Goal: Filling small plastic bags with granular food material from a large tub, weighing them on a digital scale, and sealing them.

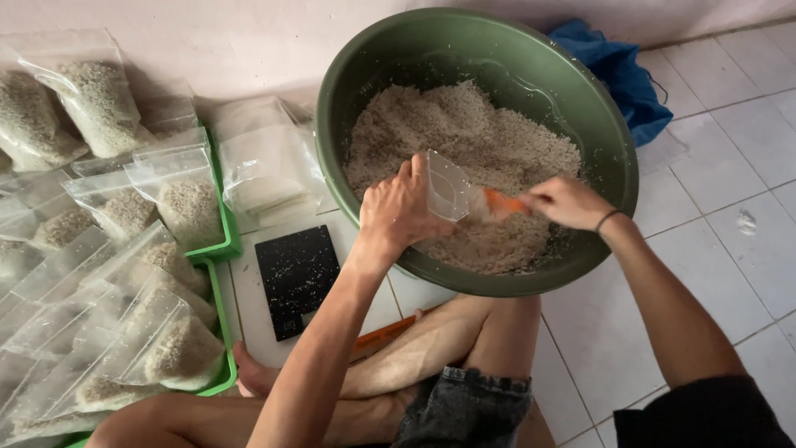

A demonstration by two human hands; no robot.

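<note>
A small clear plastic bag (448, 187) is held open over the rice (464, 141) inside the big green bowl (597, 124). The bag's edge is pinched by the fingers of the left hand (402, 211), which are pressed together on it. An orange scoop (502, 202) is gripped by the right hand (568, 202), with the fingers curled tight around its handle, and its front end is put right at the bag's mouth. A thin dark band is worn on the right wrist. The bowl is set on the white tiled floor (730, 207), just beside a black kitchen scale (296, 278). More empty clear bags (265, 166) are stacked near the scale. Filled bags of rice (178, 203) are laid in green trays (225, 247) further to the left. A blue cloth (622, 70) is seen behind the bowl.
</note>
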